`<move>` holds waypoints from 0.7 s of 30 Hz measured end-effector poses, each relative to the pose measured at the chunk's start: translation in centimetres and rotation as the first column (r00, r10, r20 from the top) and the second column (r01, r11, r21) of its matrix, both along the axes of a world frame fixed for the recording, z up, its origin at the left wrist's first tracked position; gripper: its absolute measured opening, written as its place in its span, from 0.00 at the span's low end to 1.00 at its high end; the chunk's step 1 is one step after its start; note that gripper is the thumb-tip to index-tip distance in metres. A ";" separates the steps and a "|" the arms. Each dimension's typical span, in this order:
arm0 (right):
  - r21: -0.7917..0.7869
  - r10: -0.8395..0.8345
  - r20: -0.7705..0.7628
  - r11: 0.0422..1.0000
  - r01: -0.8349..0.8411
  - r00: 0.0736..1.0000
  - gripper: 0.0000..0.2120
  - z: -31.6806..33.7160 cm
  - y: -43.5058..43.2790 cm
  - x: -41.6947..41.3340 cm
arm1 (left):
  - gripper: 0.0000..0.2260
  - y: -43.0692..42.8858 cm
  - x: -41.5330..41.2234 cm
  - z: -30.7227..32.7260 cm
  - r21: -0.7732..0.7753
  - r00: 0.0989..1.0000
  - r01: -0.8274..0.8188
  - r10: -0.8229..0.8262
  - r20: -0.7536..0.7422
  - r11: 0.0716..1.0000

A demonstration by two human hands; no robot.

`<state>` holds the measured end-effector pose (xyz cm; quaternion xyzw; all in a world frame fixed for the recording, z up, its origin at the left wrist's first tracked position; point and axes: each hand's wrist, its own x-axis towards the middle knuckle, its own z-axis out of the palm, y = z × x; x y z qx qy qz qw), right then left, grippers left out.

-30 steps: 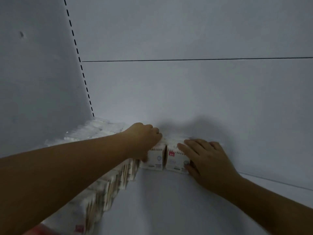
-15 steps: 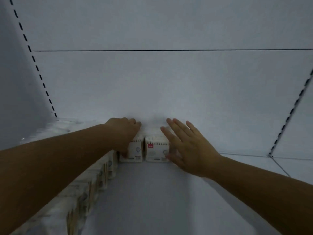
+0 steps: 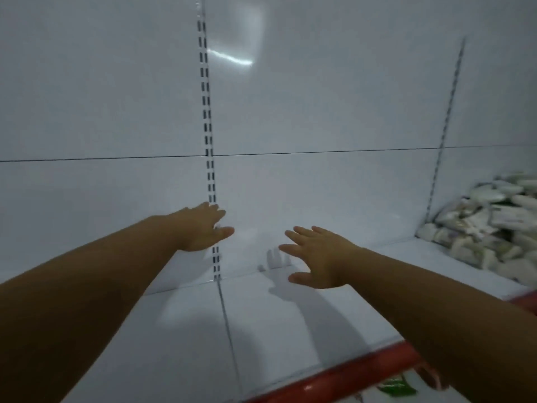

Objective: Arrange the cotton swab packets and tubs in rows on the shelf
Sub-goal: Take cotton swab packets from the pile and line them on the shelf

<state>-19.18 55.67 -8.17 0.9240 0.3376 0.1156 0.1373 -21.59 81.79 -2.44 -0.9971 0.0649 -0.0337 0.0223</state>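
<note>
**Empty-handed over the shelf, you turn toward fresh stock**

Your left hand (image 3: 203, 228) and right hand (image 3: 316, 257) hover with fingers straight and spread, holding nothing, above the middle of the shelf (image 3: 180, 344). The left one is in front of the slotted upright (image 3: 207, 112) on the back wall. The cotton swab packets (image 3: 494, 228) lie in a loose heap at the shelf's far right corner, well apart from both hands, so the step in hand looks like a reach for more stock. The next move calls for a swing to the right and a sure grasp on a few packets without tumbling the pile. The heap is blurred and cut by the frame's right edge, so packets cannot be told from tubs and no label can be read. No finished row shows. Below the red front edge (image 3: 334, 376), something green is cut off and unclear.
</note>
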 end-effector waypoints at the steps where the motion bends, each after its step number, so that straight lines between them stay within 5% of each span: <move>1: 0.023 -0.051 -0.017 0.998 0.051 0.999 0.34 0.3 -3.0 -0.3 | 0.30 -3.5 0.9 0.1 0.008 1.000 0.023 -0.023 0.002 1.000; 14: 0.097 -0.380 0.001 0.921 0.378 0.925 0.31 -0.6 -31.6 -4.4 | 0.30 -35.7 9.7 -1.3 -0.020 0.931 0.361 -0.361 -0.045 0.932; 21: 0.052 -0.502 0.014 0.864 0.500 0.865 0.31 -2.5 -42.8 -0.6 | 0.29 -48.7 17.2 -1.5 -0.110 0.811 0.580 -0.585 -0.018 0.807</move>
